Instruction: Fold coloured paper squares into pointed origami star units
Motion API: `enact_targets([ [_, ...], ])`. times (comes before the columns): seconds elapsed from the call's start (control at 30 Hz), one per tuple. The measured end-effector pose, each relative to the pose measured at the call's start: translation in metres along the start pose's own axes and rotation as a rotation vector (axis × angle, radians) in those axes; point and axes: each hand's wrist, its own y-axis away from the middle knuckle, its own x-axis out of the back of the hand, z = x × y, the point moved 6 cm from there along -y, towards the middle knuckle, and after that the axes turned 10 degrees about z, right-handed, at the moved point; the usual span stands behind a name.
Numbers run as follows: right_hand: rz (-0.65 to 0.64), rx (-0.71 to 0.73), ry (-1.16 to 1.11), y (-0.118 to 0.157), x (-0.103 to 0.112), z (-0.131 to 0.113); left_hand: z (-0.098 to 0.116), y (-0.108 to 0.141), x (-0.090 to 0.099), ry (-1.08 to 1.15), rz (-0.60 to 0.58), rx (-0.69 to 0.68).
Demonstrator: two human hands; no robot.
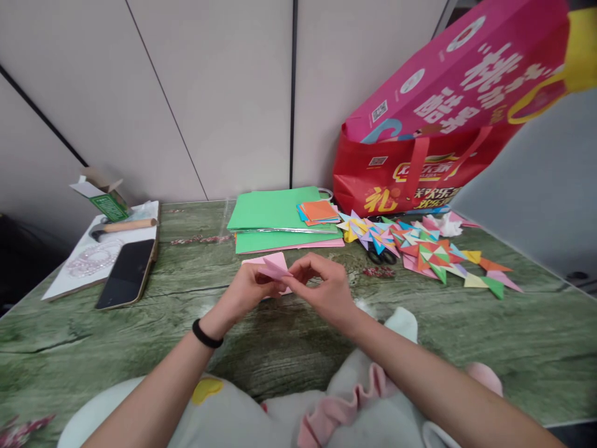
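The left hand (247, 288) and right hand (328, 285) both pinch a folded pink paper (276, 269), held just above the table (466, 336). Matching its edges before pressing, then working firmly outward along the crease, should keep the fold crisp.

Pink paper (276, 266), green sheets (265, 210), multicoloured stars (433, 254), green wood-grained table (93, 342)

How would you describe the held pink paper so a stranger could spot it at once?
On the green wood-grained table, find where the left hand and right hand meet. Pinched between them is the folded pink paper; unlike the green sheets lying flat beyond, it is pink and held.
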Motion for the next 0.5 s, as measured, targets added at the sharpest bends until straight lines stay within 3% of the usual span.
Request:
enact_targets([
  [0.13, -0.047, -0.072, -0.015, 0.0, -0.004, 0.007, 0.001, 0.002, -0.003, -0.012, -0.041, 0.007],
  [0.23, 0.003, -0.18, -0.044, -0.004, -0.001, 0.022, 0.001, 0.001, -0.003, -0.072, -0.055, -0.004],
  [0.33, 0.092, -0.292, -0.108, -0.011, 0.007, 0.044, 0.002, -0.006, 0.01, -0.17, 0.079, -0.103],
  [0.43, 0.083, -0.389, -0.035, -0.017, 0.012, 0.067, 0.004, -0.012, 0.024, -0.474, 0.237, -0.26],
  [0.5, 0.061, -0.417, 0.063, -0.019, 0.015, 0.078, 0.005, -0.013, 0.025, -0.689, 0.235, -0.403],
])
